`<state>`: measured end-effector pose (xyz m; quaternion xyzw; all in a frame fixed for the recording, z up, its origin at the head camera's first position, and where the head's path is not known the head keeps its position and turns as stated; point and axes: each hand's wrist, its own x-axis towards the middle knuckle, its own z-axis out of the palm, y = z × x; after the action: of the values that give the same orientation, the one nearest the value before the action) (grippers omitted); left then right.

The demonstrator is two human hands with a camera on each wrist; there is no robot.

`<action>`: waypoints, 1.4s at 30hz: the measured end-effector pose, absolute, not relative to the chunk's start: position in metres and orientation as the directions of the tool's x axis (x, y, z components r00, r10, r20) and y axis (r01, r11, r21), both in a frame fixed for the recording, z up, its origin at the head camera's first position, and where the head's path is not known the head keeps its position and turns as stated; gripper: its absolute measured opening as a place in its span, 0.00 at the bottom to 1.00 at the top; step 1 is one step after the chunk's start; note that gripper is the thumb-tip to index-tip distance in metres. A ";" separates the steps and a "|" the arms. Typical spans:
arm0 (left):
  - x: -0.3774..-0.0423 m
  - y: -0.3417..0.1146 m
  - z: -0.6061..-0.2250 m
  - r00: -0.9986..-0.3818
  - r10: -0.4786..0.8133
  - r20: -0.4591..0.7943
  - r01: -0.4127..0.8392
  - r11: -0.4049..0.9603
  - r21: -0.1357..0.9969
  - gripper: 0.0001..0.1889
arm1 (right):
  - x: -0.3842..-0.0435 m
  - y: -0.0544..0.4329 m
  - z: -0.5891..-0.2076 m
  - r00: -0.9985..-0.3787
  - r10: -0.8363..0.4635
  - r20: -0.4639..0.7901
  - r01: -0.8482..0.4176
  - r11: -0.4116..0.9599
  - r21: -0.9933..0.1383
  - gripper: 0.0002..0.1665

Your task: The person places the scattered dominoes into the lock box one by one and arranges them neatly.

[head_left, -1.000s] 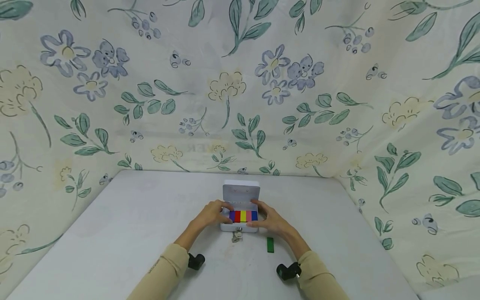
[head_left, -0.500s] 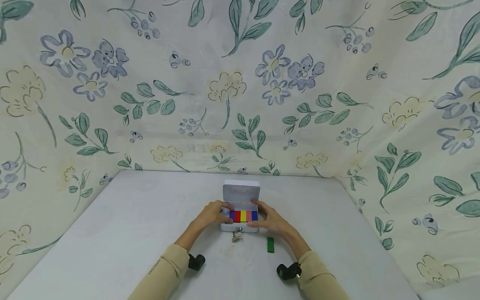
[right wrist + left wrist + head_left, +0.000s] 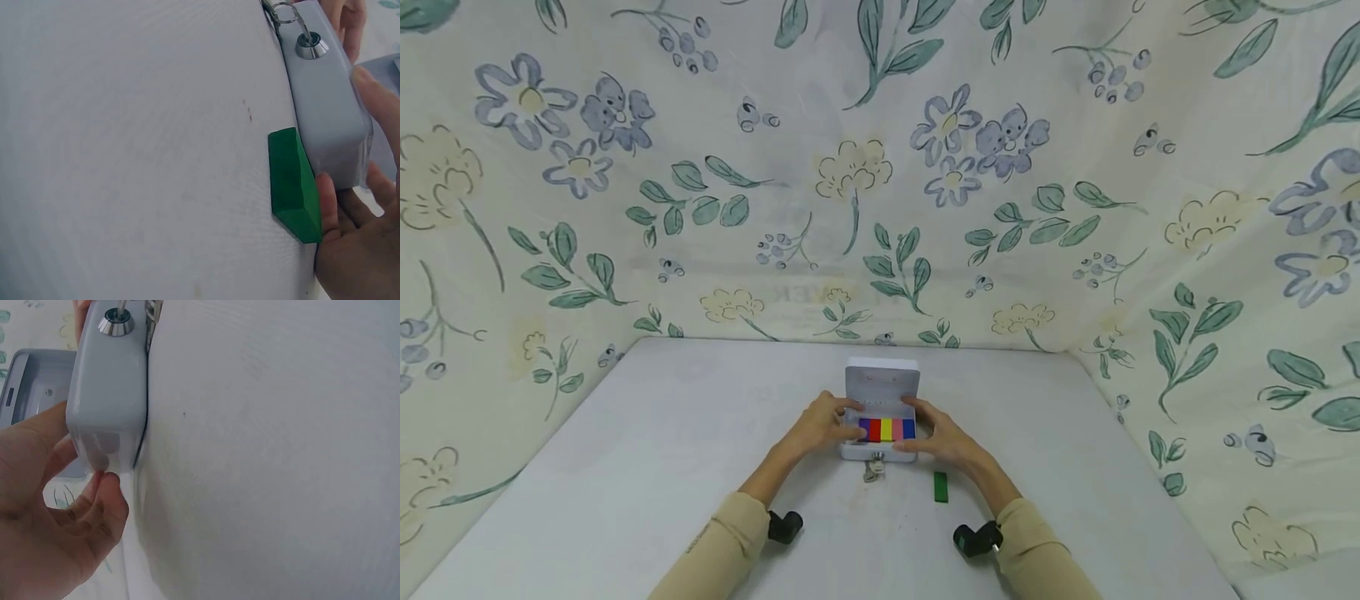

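Note:
A small light-grey cash box (image 3: 857,455) stands on the table with its lid (image 3: 882,385) raised. Inside lies a row of coloured blocks: purple, red (image 3: 875,430), yellow (image 3: 886,429), pink and blue (image 3: 909,429). My left hand (image 3: 816,423) grips the left end; its thumb reaches over the rim to the purple block, and its lower fingers (image 3: 103,506) curl by the end wall. My right hand (image 3: 951,440) holds the right end, thumb at the front rim, index finger towards the back. A green block (image 3: 290,184) lies on the table beside the right hand's little finger.
Keys (image 3: 873,472) hang from the lock (image 3: 310,45) on the box's front wall. The white table (image 3: 715,392) meets a floral-patterned cloth (image 3: 850,167) at the back and sides. Each wrist carries a black camera.
My left hand has shifted slightly, and its thumb has moved from near the front rim up to the purple block. My right hand holds its place. The head view tilts slightly.

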<state>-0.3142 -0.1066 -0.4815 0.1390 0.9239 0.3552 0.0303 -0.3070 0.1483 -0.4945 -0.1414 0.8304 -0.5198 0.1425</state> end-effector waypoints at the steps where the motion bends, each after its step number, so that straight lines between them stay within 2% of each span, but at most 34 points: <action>1: -0.314 -0.107 -0.481 -0.957 0.284 0.058 0.247 0.696 0.674 0.23 | -0.307 0.148 -0.494 -0.919 -0.382 -0.091 -0.085 0.419 -0.904 0.55; 5: -0.313 -0.109 -0.477 -0.949 0.309 0.068 0.259 0.637 0.726 0.28 | -0.307 0.149 -0.494 -0.918 -0.388 -0.081 -0.098 0.420 -0.902 0.54; 11: -0.312 -0.113 -0.474 -0.931 0.365 -0.028 0.204 0.580 0.789 0.40 | -0.307 0.150 -0.495 -0.917 -0.391 -0.078 -0.105 0.426 -0.898 0.54; 19: -0.315 -0.118 -0.478 -0.912 0.396 -0.103 0.160 0.576 0.801 0.50 | -0.308 0.150 -0.496 -0.917 -0.392 -0.075 -0.112 0.434 -0.894 0.54; 25: -0.315 -0.121 -0.478 -0.912 0.383 -0.147 0.106 0.565 0.818 0.51 | -0.308 0.150 -0.496 -0.916 -0.392 -0.084 -0.108 0.443 -0.890 0.55; 34: -0.315 -0.121 -0.480 -0.905 0.410 -0.117 0.121 0.510 0.851 0.47 | -0.304 0.151 -0.492 -0.923 -0.374 -0.096 -0.091 0.453 -0.887 0.55; 42: -0.314 -0.122 -0.479 -0.910 0.394 -0.128 0.101 0.510 0.854 0.47 | -0.305 0.150 -0.493 -0.912 -0.403 -0.074 -0.129 0.455 -0.881 0.55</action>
<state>-0.3137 -0.1217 -0.4793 0.1448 0.8551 0.4731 0.1551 -0.3049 0.1505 -0.4935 -0.1578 0.8418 -0.4976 0.1375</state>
